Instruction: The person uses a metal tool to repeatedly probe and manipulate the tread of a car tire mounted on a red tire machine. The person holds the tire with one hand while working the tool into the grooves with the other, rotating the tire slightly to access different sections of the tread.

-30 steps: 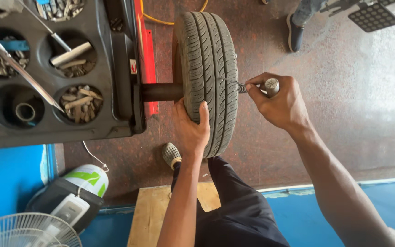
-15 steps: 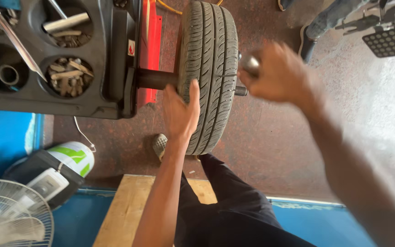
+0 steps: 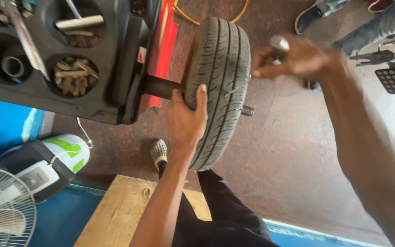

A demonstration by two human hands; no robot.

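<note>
Tyre workshop: tyre (image 3: 219, 87) mounted on wheel balancer (image 3: 129, 68), weight trays, stained concrete floor (image 3: 289, 151)

The right hand (image 3: 298, 57) has come off the shaft end (image 3: 247, 110) at the tyre's (image 3: 218, 87) outer face and lifted clear, now blurred above and beside it, fingers curled around a small metal piece (image 3: 280, 43).
</note>
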